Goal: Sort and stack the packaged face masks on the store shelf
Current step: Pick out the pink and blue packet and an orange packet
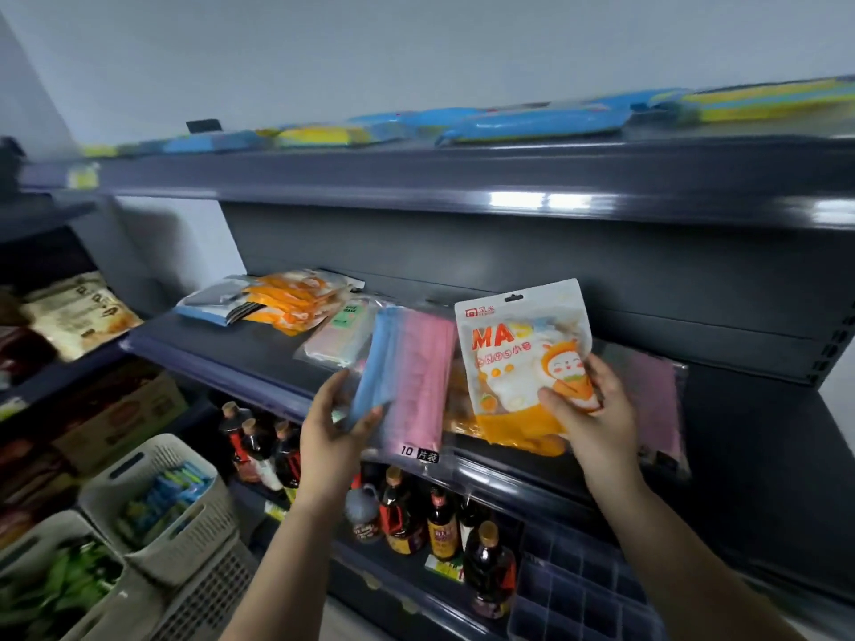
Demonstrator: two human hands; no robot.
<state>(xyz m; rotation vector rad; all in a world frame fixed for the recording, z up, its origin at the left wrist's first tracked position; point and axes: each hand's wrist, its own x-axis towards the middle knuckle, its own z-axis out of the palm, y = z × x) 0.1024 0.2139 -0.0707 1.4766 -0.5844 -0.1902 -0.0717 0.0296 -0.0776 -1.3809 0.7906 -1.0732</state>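
Orange-and-white mask pack [527, 363] gripped upright in right hand [594, 409].

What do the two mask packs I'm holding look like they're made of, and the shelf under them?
Pink-and-blue pack, in the left hand: likely clear glossy plastic film; the masks show through.
Orange-and-white pouch, in the right hand: probably printed plastic film, slightly shiny, with a punched hang hole.
Shelf: looks like dark painted metal with a smooth sheen.
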